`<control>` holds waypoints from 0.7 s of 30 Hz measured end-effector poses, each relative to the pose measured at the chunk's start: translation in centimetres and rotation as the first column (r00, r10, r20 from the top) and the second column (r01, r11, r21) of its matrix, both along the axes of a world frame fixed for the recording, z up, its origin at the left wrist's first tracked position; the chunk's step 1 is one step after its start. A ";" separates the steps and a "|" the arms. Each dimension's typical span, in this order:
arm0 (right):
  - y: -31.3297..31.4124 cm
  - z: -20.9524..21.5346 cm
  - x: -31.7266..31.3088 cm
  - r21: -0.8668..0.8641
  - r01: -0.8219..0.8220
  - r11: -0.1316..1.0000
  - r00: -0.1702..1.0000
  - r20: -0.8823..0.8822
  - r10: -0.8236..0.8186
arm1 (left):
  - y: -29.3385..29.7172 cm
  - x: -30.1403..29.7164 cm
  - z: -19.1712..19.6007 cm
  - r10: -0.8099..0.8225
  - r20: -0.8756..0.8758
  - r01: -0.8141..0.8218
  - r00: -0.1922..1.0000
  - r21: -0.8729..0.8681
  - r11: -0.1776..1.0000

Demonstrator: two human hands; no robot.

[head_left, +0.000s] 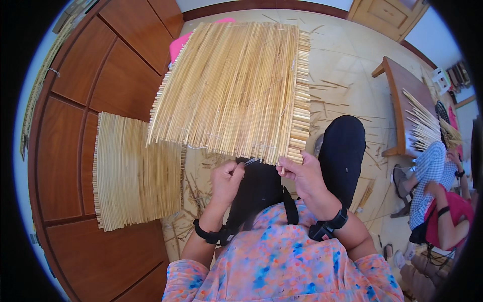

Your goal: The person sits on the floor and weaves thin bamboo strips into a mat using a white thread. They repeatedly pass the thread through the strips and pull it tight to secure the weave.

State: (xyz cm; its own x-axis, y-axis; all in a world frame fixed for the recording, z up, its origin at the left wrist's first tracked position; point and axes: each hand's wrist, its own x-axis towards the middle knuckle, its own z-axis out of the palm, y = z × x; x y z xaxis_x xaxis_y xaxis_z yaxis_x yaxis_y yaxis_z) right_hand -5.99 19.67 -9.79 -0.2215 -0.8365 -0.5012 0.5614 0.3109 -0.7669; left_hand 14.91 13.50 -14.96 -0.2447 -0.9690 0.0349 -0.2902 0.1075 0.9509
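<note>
Reed mat in hand (236, 85): a flat panel of pale straw-coloured stalks laid side by side and bound with thin thread, held up over the person's lap, tilted away from the body; its near edge rests at both hands.
Finished mat (136, 171): to the left of the reed mat in hand, lying flat and partly tucked under that mat's lower left corner, against the brown wooden door panels (90, 100).
Left hand (226, 181): just under the near edge of the reed mat in hand, left of its middle; fingers pressed together, pinching a thin metal needle (250, 161) whose tip points at the mat's edge.
Right hand (302, 176): under the near right corner of the reed mat in hand; fingers curled and closed on the ends of the outermost stalks, thumb on top.
Weight: looks light, since one hand at a corner holds the whole panel up.
Stiffness: likely stiff along the stalks, but able to flex or roll across them where only thread joins them.
Fragility: single stalks look brittle and could split or slide out if squeezed hard; the cut ends look rough.
Where to hold: best at the bound edge, across several stalks at once, not by one stalk.
Floor (342, 70): to the right of the reed mat in hand, tiled and strewn with loose stalk pieces.
Another person (432, 191): far right of the reed mat in hand, seated by a low wooden bench with a bundle of stalks.
</note>
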 end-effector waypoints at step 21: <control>-0.7 -1.1 -1.3 0.014 -0.103 0.995 0.993 0.054 0.102 | -4.8 14.4 4.0 0.457 0.668 -0.163 0.587 -0.455 0.876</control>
